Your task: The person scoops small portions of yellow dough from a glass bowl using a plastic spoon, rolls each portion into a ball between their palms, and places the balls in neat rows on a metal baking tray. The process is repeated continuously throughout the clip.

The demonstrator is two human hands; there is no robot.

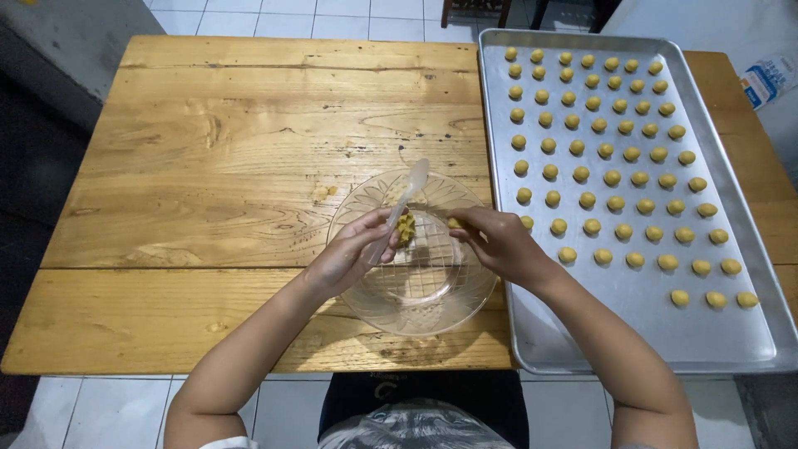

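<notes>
Worn wooden table (233,150) on white tiled floor (316,17), dark chair legs (478,10) beyond.

A clear plastic spoon (405,202) stands tilted over a cut-glass bowl (416,287), its handle pinched low down and its rounded end pointing up and away. A small clump of yellow-green dough (406,228) clings just beside it — about all the bowl holds. A little dough piece (455,223) sits pinched at the bowl's right rim. The bowl rests upright at the table's near edge.

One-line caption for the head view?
Left hand holds spoon over glass bowl; right hand pinches dough beside tray of balls.
</notes>
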